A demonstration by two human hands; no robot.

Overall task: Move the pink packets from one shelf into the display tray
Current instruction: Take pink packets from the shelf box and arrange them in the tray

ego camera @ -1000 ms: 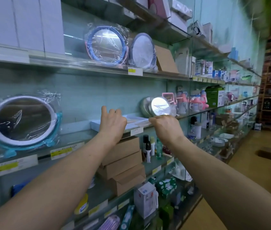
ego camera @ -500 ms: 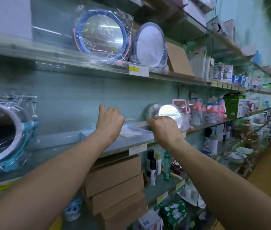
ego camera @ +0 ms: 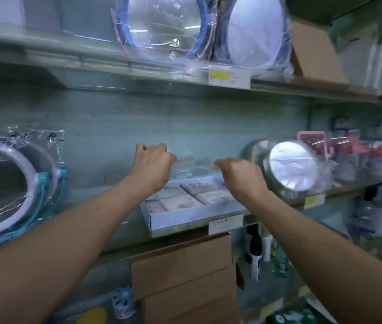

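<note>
A white display tray [ego camera: 185, 218] sits on the middle glass shelf with several pink packets [ego camera: 197, 195] lying flat inside it. My left hand [ego camera: 152, 167] and my right hand [ego camera: 241, 178] hover just above the back of the tray, fingers curled. Between them stretches a thin clear packet with a pink edge [ego camera: 192, 163]; each hand pinches one end of it. The packet is blurred and see-through, so its contents cannot be made out.
A plastic-wrapped mirror with a teal stand [ego camera: 10, 190] stands at the left, and a round silver mirror [ego camera: 293, 164] right beside my right hand. More wrapped mirrors [ego camera: 162, 26] fill the shelf above. Cardboard boxes [ego camera: 183, 272] and small bottles [ego camera: 255, 253] sit below the tray.
My view has moved closer and higher, showing the tray's contents. Both hands have lifted off the tray's front rim and now pinch the clear packet above it.
</note>
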